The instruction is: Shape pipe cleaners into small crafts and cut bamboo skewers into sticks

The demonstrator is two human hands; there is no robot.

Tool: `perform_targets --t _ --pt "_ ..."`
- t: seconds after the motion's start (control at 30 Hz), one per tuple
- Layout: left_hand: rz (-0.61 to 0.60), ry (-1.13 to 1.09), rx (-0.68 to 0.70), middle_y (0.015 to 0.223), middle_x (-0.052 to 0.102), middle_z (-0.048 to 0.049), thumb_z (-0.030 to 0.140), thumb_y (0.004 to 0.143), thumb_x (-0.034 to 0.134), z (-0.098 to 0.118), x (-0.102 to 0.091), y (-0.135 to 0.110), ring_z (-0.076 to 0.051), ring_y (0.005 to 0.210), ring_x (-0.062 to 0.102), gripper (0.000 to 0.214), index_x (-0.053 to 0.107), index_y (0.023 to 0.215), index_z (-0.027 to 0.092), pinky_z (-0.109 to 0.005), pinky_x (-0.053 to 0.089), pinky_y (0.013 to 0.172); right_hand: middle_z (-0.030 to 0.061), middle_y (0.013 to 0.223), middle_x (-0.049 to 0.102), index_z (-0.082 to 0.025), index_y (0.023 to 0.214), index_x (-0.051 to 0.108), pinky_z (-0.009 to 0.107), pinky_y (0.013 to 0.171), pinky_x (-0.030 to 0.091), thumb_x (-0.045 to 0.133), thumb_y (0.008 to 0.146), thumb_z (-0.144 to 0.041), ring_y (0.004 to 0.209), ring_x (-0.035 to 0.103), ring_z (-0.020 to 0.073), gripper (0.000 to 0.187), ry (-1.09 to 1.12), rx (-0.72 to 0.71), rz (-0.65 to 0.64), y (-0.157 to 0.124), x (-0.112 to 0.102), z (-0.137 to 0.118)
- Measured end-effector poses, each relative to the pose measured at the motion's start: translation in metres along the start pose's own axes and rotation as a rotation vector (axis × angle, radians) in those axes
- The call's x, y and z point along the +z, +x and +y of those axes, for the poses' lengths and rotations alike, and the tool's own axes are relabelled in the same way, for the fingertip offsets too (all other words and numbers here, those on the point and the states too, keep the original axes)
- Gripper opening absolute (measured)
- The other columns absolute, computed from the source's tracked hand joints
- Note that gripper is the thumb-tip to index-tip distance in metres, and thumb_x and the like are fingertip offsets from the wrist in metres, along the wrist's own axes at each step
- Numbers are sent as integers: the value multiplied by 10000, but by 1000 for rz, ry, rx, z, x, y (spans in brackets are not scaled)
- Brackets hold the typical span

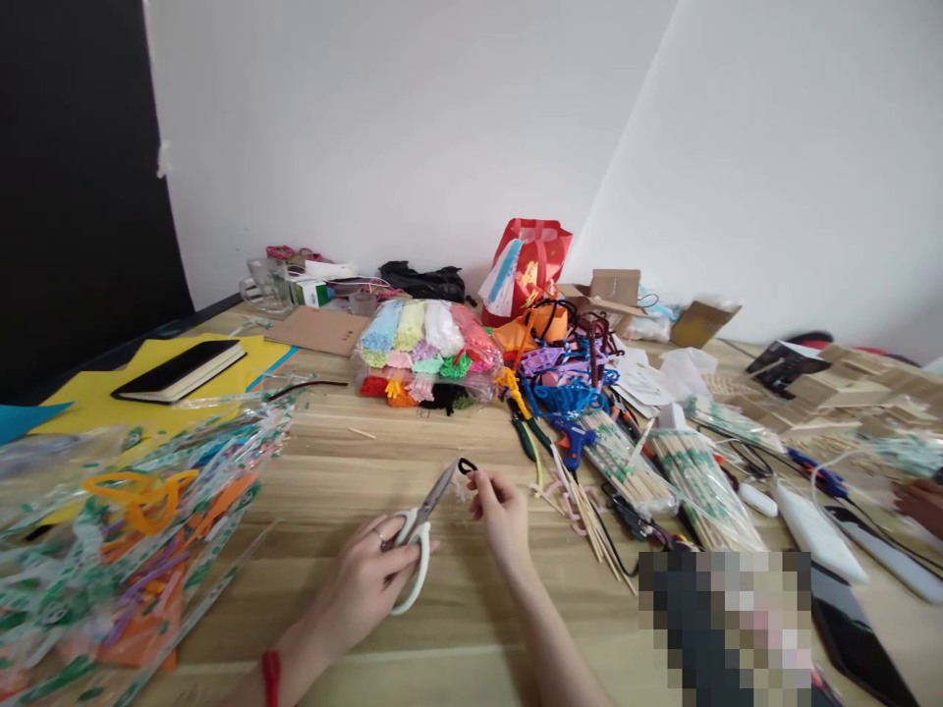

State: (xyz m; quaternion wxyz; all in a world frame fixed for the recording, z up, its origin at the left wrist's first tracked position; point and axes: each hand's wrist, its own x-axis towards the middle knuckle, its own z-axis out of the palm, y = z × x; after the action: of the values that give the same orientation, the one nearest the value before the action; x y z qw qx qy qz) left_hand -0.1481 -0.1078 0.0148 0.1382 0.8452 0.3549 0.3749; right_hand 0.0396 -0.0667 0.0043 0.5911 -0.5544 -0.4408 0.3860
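My left hand (360,574) has its fingers through the handles of white-handled scissors (414,560), gripping them above the wooden table (309,491). The metal blades point up and to the right. Close to their tips is a small black loop (466,465), perhaps a bent pipe cleaner, pinched between the thumb and fingers of my right hand (502,516). Whether the blades touch the loop I cannot tell. Beyond my hands lies a clear bag of multicoloured pipe cleaners (427,353). A dark pipe cleaner (307,385) rests on the tabletop left of that bag.
Plastic wrappers (147,530) cover the left side, near a black notebook (181,370) on yellow sheets. On the right are a tangle of pipe cleaners (567,363), a blue glue gun (577,440), bagged wooden sticks (699,481) and a phone (859,628). Another person's hand (920,503) shows far right.
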Motion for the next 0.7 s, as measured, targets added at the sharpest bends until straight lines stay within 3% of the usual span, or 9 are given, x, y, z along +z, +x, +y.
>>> perform_targets --t 0.1,0.17,0.27,0.33,0.4,0.53,0.7 --pt "26 -155 -127 986 635 -68 250 878 466 5 -5 9 -150 845 602 257 664 1040 228 -215 485 739 25 624 619 -148 740 645 227 449 414 525 795 -455 484 517 126 334 -51 -53 38 -11 12 5" --pt "-6 -218 -223 996 649 -64 289 891 426 14 -14 28 -154 856 607 298 636 1092 221 -219 487 764 37 668 638 -158 725 641 243 544 456 495 824 -393 584 566 150 294 -101 -139 22 -20 19 7" --pt "-181 -207 -263 987 668 -46 332 879 432 30 -22 72 -168 901 603 301 631 1078 226 -241 463 821 52 762 665 -165 802 648 257 639 471 490 809 -283 704 604 173 198 -144 -284 -96 -34 30 12" --pt "-320 -187 -216 989 674 -28 327 878 415 38 -14 105 -167 886 606 297 627 1063 235 -232 457 780 55 748 667 -166 805 649 254 621 467 483 780 -230 681 608 174 180 -196 -372 -182 -42 36 16" --pt "-421 -102 -176 931 687 -22 315 868 411 43 8 136 -166 801 616 280 641 1008 236 -227 451 694 63 715 662 -168 741 642 254 608 462 463 766 -202 659 606 175 184 -263 -443 -226 -48 42 20" --pt "-577 145 -163 871 692 -49 296 848 433 43 74 184 -183 749 625 249 654 932 219 -246 438 643 89 780 665 -169 736 643 256 629 468 443 755 -192 710 614 181 202 -290 -523 -255 -52 48 24" --pt "-617 214 -205 913 664 -101 281 893 417 34 139 225 -221 861 623 262 640 941 153 -320 466 728 62 716 663 -173 740 662 248 591 466 502 789 -258 699 618 193 187 -357 -468 -304 -50 51 28"
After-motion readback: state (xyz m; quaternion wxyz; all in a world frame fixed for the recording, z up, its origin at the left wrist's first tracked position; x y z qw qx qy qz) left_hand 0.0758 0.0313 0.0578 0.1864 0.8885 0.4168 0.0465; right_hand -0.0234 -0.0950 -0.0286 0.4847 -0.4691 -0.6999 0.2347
